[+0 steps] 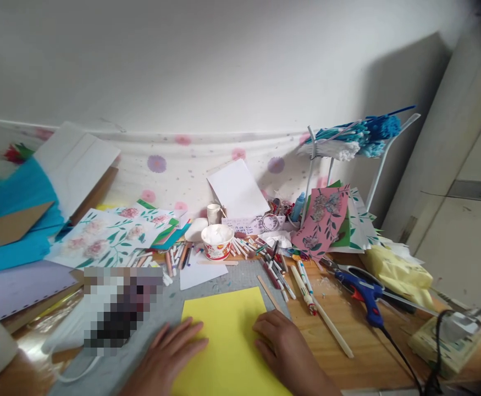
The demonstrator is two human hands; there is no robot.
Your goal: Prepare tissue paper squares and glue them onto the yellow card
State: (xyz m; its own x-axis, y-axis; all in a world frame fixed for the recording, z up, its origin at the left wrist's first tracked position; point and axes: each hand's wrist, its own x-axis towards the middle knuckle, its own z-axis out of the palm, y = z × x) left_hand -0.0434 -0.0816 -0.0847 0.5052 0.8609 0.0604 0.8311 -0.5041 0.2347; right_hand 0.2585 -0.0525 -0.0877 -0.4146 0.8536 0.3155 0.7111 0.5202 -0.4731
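A sheet of yellow paper (227, 335) lies in front of me on a grey mat. My left hand (168, 352) rests on its left side, open, fingers stretched and slightly apart. At the right edge of the sheet is my right hand (283, 341), its fingers bent and their tips touching the paper; the hand is not closed round anything I can see. A white sheet of paper (201, 276) lies just beyond the yellow one, and a wooden stick (269, 293) is near my right hand. The sheet's near edge runs out of view.
Beyond stand a paper tub (217, 242) and scattered markers (242, 247). On the right are a blue glue gun (361, 291) with its cord, scissors (349, 270) and a power strip (448, 341). Painted flower sheets (104, 242) lie left; pipe cleaners (351, 137) hang on a rack.
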